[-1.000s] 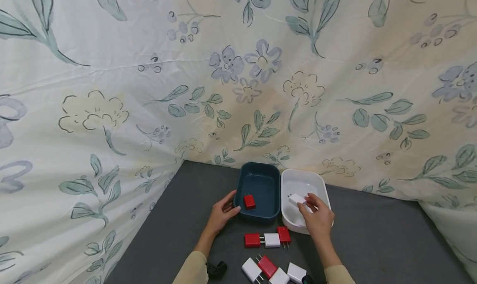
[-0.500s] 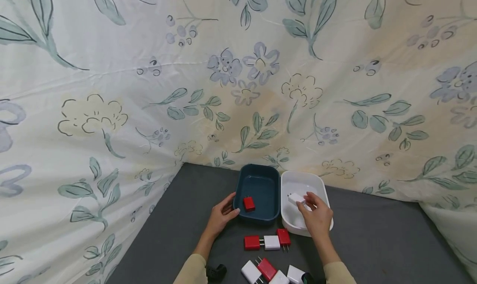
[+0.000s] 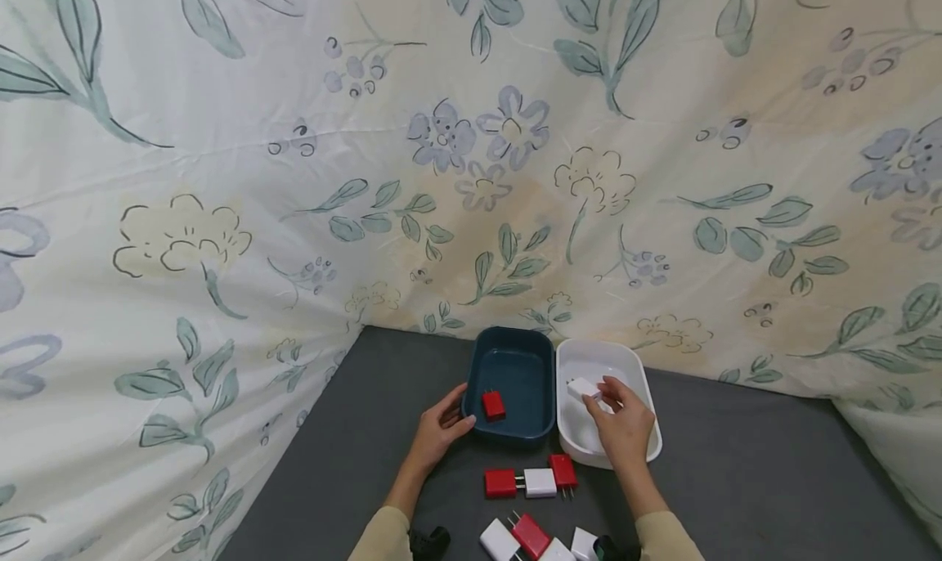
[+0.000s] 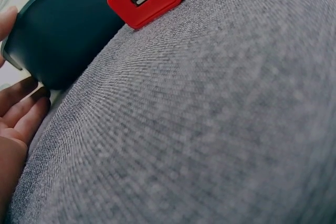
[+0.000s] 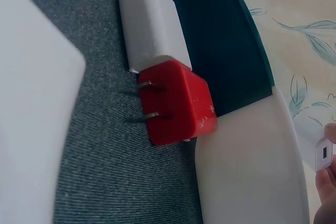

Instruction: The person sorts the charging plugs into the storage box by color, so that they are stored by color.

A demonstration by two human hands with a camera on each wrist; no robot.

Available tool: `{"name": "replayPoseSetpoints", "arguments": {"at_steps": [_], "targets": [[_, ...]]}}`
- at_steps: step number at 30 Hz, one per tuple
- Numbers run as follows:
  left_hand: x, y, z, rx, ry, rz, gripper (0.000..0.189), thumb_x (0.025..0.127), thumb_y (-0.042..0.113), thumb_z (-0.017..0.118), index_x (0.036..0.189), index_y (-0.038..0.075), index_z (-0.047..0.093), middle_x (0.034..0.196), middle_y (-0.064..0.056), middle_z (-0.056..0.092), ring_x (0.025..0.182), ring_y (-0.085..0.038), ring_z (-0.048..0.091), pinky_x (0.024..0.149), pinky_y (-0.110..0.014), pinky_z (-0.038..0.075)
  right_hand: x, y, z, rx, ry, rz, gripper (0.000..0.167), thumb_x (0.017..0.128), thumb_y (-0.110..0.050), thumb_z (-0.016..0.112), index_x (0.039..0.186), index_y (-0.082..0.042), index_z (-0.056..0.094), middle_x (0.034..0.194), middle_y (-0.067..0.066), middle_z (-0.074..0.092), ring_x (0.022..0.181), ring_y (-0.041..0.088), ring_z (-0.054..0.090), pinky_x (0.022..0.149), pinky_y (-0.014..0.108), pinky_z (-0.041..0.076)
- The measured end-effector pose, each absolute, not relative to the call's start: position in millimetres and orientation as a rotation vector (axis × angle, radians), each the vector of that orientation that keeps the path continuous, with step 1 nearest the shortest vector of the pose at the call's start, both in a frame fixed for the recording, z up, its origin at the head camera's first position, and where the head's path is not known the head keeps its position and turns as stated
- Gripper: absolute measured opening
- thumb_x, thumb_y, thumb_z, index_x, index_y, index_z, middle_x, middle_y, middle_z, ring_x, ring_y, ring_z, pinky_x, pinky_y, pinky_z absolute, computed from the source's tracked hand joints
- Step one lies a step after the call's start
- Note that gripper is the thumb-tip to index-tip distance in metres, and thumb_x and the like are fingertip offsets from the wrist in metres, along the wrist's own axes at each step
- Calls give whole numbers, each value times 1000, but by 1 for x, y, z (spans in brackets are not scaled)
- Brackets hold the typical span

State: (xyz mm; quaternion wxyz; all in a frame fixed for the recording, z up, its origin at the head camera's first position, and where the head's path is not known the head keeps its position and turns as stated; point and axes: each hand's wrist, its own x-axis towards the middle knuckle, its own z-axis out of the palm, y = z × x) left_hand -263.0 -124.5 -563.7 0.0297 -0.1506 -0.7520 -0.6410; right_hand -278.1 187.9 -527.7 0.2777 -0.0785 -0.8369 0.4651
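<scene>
My right hand pinches a white USB charger between thumb and fingers, above the inside of a white bin. In the right wrist view the USB port of that charger faces the camera. My left hand grips the near left side of a dark blue bin, thumb at the rim and fingers low on the outer wall. One red charger lies inside the blue bin. Whether the held charger touches the white bin's floor, I cannot tell.
In front of the bins lie a red charger, a white charger and another red charger in a row. Several more red and white ones, including a red charger, lie nearer. Behind the grey tabletop hangs a floral cloth.
The view has shifted slightly. Both hands stay nearly in place, the left on the blue bin and the right with the white charger over the white bin.
</scene>
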Motion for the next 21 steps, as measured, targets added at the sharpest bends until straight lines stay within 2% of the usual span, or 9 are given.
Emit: {"name": "replayPoseSetpoints", "arguments": {"at_steps": [7, 14, 21], "targets": [[-263, -123, -566, -471, -2308, -1981, 61, 93, 12, 66, 148, 5, 40, 147, -24, 46, 132, -40, 48, 108, -50, 41, -279, 189, -526, -179, -2220, 1227, 46, 76, -12, 84, 118, -4, 67, 104, 17, 73, 93, 31, 72, 85, 41, 54], [-262, -123, -566, -464, -2315, -1977, 63, 92, 17, 67, 148, 5, 40, 147, -23, 46, 132, -40, 49, 108, -53, 40, -281, 190, -524, -185, -2277, 1261, 52, 78, -11, 82, 125, -2, 63, 113, 19, 70, 104, 33, 69, 89, 39, 52], [-263, -122, -565, -453, -2309, -1982, 61, 93, 15, 66, 147, 6, 41, 147, -23, 47, 132, -40, 49, 108, -52, 40, -281, 193, -524, -142, -2349, 1247, 50, 80, -11, 79, 126, -2, 61, 115, 20, 69, 105, 36, 67, 90, 45, 53]]}}
